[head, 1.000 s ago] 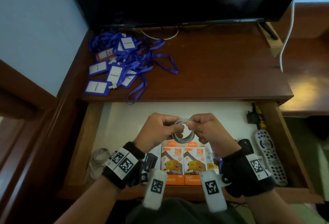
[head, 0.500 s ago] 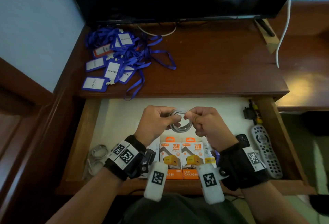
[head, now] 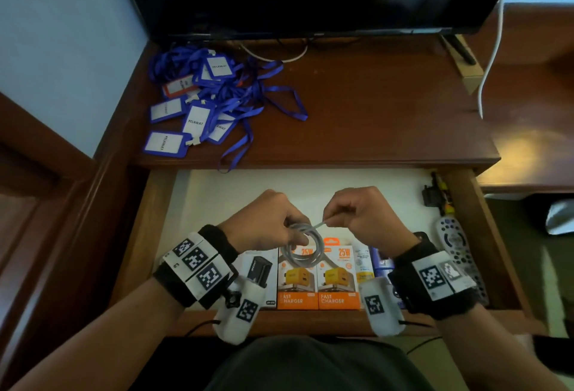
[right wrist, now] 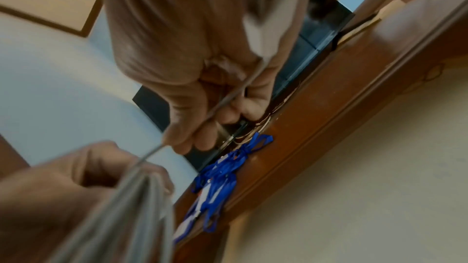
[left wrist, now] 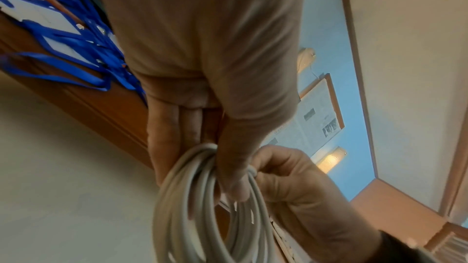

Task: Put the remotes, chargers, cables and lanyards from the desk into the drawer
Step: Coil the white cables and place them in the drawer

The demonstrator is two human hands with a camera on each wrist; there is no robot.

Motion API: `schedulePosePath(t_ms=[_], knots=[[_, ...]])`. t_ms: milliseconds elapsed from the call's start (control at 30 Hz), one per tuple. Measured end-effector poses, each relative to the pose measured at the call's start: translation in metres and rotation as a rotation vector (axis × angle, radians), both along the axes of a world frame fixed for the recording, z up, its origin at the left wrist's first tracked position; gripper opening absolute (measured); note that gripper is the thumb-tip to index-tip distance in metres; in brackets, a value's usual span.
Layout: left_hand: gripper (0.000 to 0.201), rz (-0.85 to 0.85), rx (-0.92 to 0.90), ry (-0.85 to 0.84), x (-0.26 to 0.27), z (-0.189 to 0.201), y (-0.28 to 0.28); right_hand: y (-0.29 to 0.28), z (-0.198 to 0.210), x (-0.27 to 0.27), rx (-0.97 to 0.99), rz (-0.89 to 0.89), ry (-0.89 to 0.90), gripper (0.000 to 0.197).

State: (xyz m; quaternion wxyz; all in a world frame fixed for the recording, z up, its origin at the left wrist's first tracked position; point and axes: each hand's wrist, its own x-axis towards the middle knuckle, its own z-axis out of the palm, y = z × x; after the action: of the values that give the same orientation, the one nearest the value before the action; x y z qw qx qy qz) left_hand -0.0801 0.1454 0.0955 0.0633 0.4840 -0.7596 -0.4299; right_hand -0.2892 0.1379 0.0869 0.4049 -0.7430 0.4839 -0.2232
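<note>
— Two hands on one cable (head: 300, 243), low in the middle of the head view. Why both?

— I'd say to keep it tidy. The left hand (head: 264, 224) curls its fingers (left wrist: 235, 179) round the grey, smooth, round-sectioned coil; the right hand (head: 362, 219) pinches the free end, stretched taut between them (probably for a last wrap).

— And where does it go?

— Into the open drawer (head: 217, 204) right beneath, pale-lined, where glossy orange charger boxes (head: 318, 278) and a grey remote (head: 459, 254) already lie.

— Anything left on the surface (head: 372, 111)?

— Yes, a tangle of flat blue lanyards (head: 217, 101) with rectangular badges, upper left.
</note>
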Motion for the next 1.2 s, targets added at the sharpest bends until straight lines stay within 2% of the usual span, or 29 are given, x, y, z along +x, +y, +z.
schedulePosePath(t_ms=[100, 200, 333, 433, 600, 667, 733, 900, 1100, 1200], knots=[[0.016, 0.058, 0.013, 0.105, 0.0, 0.0, 0.003, 0.003, -0.02, 0.001, -0.233, -0.057, 0.03, 0.013], [0.019, 0.177, 0.052, 0.245, -0.002, -0.002, 0.005, 0.006, -0.029, 0.005, -0.264, -0.151, -0.06, 0.01], [0.023, 0.373, 0.022, 0.361, -0.01, -0.007, 0.005, 0.01, -0.031, 0.013, -0.094, -0.24, -0.239, 0.016], [0.023, 0.435, -0.006, 0.369, -0.014, -0.012, 0.005, 0.012, -0.031, 0.018, 0.11, -0.379, -0.355, 0.019], [0.023, 0.585, -0.116, 0.367, -0.021, -0.016, 0.007, 0.021, -0.019, 0.023, 0.483, -0.447, -0.66, 0.024], [0.02, 0.585, -0.156, 0.331, -0.023, -0.016, 0.007, 0.024, -0.016, 0.024, 0.533, -0.437, -0.711, 0.031], [0.019, 0.556, -0.201, 0.295, -0.024, -0.015, 0.007, 0.025, -0.014, 0.023, 0.502, -0.405, -0.655, 0.033], [0.018, 0.462, -0.307, 0.225, -0.029, -0.015, 0.008, 0.022, -0.008, 0.019, 0.463, -0.434, -0.551, 0.008], [0.022, 0.32, -0.383, 0.227, -0.03, -0.025, 0.005, 0.02, -0.004, 0.014, 0.635, -0.521, -0.689, 0.008], [0.021, 0.289, -0.4, 0.262, -0.029, -0.029, 0.006, 0.021, -0.004, 0.012, 0.673, -0.52, -0.755, 0.015]])
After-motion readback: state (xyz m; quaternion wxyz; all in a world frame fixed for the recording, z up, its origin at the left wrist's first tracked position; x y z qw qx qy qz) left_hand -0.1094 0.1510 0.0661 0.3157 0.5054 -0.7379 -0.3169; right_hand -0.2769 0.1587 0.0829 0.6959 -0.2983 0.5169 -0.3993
